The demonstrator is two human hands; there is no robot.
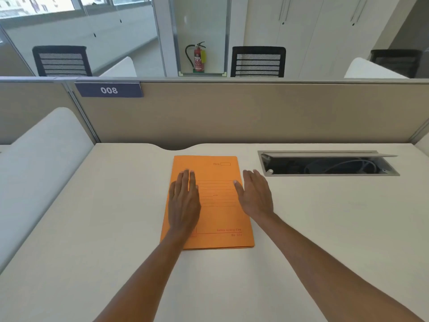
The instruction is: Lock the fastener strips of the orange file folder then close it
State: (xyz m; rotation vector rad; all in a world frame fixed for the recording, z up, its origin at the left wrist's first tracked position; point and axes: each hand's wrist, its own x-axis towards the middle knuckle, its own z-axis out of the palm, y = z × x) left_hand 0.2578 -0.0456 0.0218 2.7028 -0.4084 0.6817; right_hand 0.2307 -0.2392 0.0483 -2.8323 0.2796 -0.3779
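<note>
Both hands are lying flat and open, with nothing held in them. The left hand [184, 201] is resting palm down on the left part of the orange folder [216, 219], fingers pointing away toward the top of the picture. The right hand [255, 196] is sitting at the folder's right edge — its thumb is lying over the orange cover, and the rest of it is over the white desk [325, 228].

The folder is lying closed and flat in the middle of the picture, with its printed lines facing up. To the right of it, near the desk's far edge, a cable box [329, 165] is sitting in the desk with its lid tipped up — wires are showing inside. A blue sign [109, 90] reading 008 is hanging on the wall panel in the upper left.
</note>
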